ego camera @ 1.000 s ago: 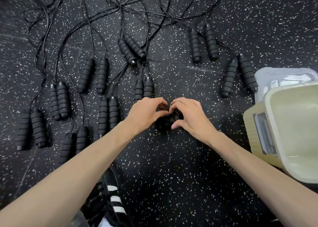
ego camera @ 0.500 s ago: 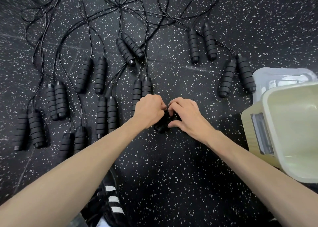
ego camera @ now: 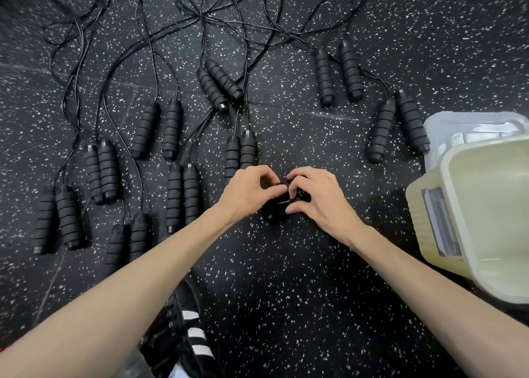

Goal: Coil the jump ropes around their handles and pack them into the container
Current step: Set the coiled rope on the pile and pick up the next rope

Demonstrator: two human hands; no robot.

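Note:
Between my two hands at the centre of the floor is a black jump rope bundle, its handles together and cord around them. My left hand grips its left side with curled fingers. My right hand pinches the cord on its right side. Most of the bundle is hidden by my fingers. Several other pairs of black ribbed handles lie on the floor with loose cords tangled at the top. The pale container stands open at the right edge.
A clear lid lies behind the container. My black shoe with white stripes is at the bottom centre. The floor is black speckled rubber. Handle pairs lie close to my left hand and near the container.
Both hands stay at the bundle. My fingers have shifted slightly on it, and the view has moved a little.

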